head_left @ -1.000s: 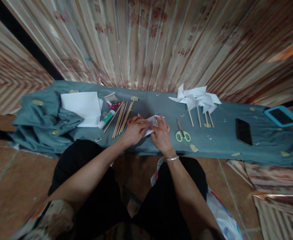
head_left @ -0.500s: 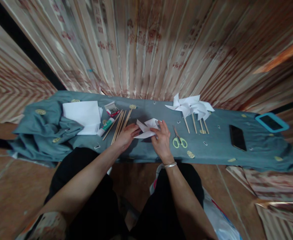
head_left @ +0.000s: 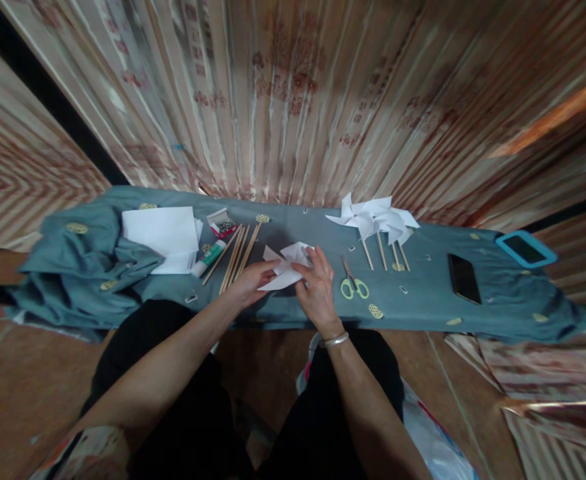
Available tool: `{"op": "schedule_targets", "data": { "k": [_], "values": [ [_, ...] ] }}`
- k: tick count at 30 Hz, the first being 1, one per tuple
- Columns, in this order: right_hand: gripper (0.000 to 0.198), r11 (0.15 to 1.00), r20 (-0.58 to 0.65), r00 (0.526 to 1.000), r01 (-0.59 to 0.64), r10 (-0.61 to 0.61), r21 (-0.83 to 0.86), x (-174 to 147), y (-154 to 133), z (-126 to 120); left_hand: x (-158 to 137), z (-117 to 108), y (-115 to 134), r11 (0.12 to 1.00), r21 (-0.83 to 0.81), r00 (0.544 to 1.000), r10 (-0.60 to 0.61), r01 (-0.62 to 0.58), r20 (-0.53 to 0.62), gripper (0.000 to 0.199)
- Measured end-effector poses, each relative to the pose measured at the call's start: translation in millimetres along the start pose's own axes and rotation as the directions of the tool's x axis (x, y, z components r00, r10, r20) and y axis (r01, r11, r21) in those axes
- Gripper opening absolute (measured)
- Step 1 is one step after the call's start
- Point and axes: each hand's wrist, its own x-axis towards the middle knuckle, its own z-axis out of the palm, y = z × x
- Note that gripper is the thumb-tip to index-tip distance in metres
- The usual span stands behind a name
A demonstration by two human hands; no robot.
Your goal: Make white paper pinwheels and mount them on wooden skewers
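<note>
A white paper pinwheel [head_left: 287,268] with folded blades is held between my two hands above the cloth. My left hand [head_left: 253,283] grips its left side, the fingertips partly under the paper. On the other side, my right hand [head_left: 317,285] has its fingers closed on the blades near the middle, with a silver bangle at the wrist. Green-handled scissors [head_left: 354,287] lie just right of my right hand. Close by my left hand are several wooden sticks [head_left: 237,253].
A blue-grey cloth [head_left: 293,313] covers the long table. Finished pinwheels [head_left: 373,217] on sticks lie at back right, beyond them a phone [head_left: 464,279] and a blue-framed tablet [head_left: 526,249]. At left are white paper sheets [head_left: 160,233], a glue stick [head_left: 208,259] and a box of pins [head_left: 221,223].
The paper pinwheel has shifted slightly left and nearer to me and is turned a little in my hands. Both hands keep hold of it. The camera view has shifted slightly.
</note>
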Motion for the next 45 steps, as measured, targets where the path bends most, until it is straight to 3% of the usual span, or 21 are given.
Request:
{"op": "schedule_targets", "data": {
  "k": [9,19,29,38,45],
  "values": [
    [0.037,0.996,0.02,0.998,0.054,-0.053,-0.069,-4.3,-1.6,0.0,2.9,-3.8,-4.4,0.996,0.041,0.996,0.083,-0.084,0.029,0.002],
    [0.042,0.994,0.098,0.992,0.081,-0.073,-0.079,-6.9,-15.5,-10.8,3.1,-7.4,-4.6,0.98,0.119,0.987,0.158,-0.161,0.032,0.027],
    [0.047,0.998,0.196,0.979,0.06,-0.065,0.029,-10.4,-17.5,-16.7,-0.9,-5.2,-6.7,0.968,0.117,0.975,0.224,-0.224,0.012,0.038],
    [0.041,0.976,0.16,0.987,-0.044,0.009,0.212,-10.0,-15.4,-18.1,-1.1,-4.7,-7.8,0.97,0.126,0.978,0.206,-0.206,0.01,0.04],
    [0.039,0.967,0.145,0.989,-0.074,0.039,0.243,-8.8,-16.6,-18.6,-0.9,-5.4,-8.9,0.972,0.123,0.979,0.202,-0.202,0.008,0.037]
  ]
}}
